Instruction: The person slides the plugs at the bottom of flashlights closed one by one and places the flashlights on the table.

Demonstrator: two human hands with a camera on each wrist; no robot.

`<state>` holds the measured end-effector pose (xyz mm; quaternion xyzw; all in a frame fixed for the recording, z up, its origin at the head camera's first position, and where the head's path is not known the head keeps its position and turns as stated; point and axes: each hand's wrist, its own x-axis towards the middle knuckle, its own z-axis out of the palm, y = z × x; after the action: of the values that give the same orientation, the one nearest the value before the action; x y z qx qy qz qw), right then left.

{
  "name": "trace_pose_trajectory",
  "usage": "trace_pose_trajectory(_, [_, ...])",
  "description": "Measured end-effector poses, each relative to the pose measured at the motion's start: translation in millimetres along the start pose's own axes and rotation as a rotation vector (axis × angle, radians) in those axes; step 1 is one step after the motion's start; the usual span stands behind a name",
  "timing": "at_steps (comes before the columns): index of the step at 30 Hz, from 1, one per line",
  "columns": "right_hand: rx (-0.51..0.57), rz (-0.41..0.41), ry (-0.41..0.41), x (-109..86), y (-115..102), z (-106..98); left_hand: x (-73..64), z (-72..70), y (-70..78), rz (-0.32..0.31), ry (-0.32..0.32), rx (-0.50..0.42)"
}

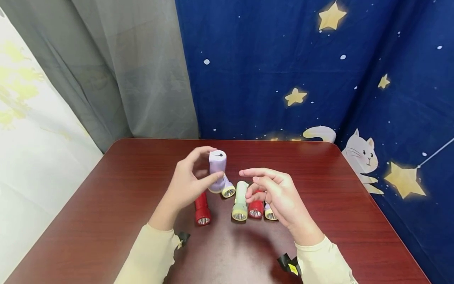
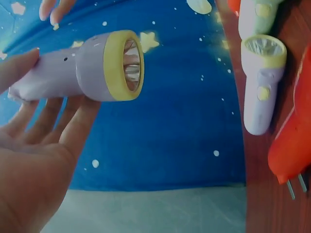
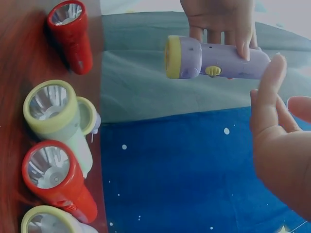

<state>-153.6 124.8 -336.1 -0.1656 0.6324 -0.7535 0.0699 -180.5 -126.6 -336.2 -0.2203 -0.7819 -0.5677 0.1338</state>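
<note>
My left hand (image 1: 184, 185) grips a lilac flashlight (image 1: 217, 167) between thumb and fingers, above the table. Its yellow-rimmed lens (image 2: 129, 65) points downward and its tail end faces up. A yellow switch (image 3: 213, 71) shows on its side in the right wrist view. My right hand (image 1: 280, 197) hovers to the right with fingers loosely bent and nothing in them. In the right wrist view its fingertips overlap the flashlight's tail. Below the left hand lie a red flashlight (image 1: 202, 213) and another lilac flashlight (image 1: 228, 190).
Under the right hand, a pale green flashlight (image 1: 240, 201), a second red flashlight (image 1: 255, 209) and a further lilac one (image 1: 271, 213) lie side by side on the dark red table (image 1: 117, 205). The red flashlight (image 2: 291, 145) at left has metal plug prongs. Curtains hang behind the table.
</note>
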Motion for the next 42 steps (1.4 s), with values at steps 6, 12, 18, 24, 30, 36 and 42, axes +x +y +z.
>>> trace_pose_trajectory(6, [-0.263, 0.074, 0.009, 1.1, 7.1, 3.2, 18.7, -12.8, -15.8, -0.108, 0.122, 0.057])
trace_pose_trajectory(12, [-0.516, 0.106, -0.034, 0.4, 15.4, 6.7, 44.5, -23.7, -39.0, -0.142, 0.212, 0.199])
trace_pose_trajectory(18, [-0.678, 0.021, -0.016, -1.5, 24.3, 11.0, 69.6, -27.8, -65.1, -0.155, 0.258, 0.273])
trace_pose_trajectory(24, [-0.726, -0.026, -0.016, -2.8, 30.0, 12.1, 91.8, -34.8, -86.4, -0.224, 0.270, 0.283])
trace_pose_trajectory(30, [-0.737, -0.025, -0.027, -2.4, 33.2, 12.0, 109.4, -47.7, -112.9, -0.295, 0.313, 0.366])
trace_pose_trajectory(36, [-0.732, -0.005, -0.028, -3.1, 35.9, 12.3, 111.6, -56.4, -137.9, -0.371, 0.353, 0.439])
trace_pose_trajectory(42, [-0.720, 0.039, -0.039, -3.6, 36.8, 13.3, 110.9, -63.0, -160.5, -0.442, 0.368, 0.472])
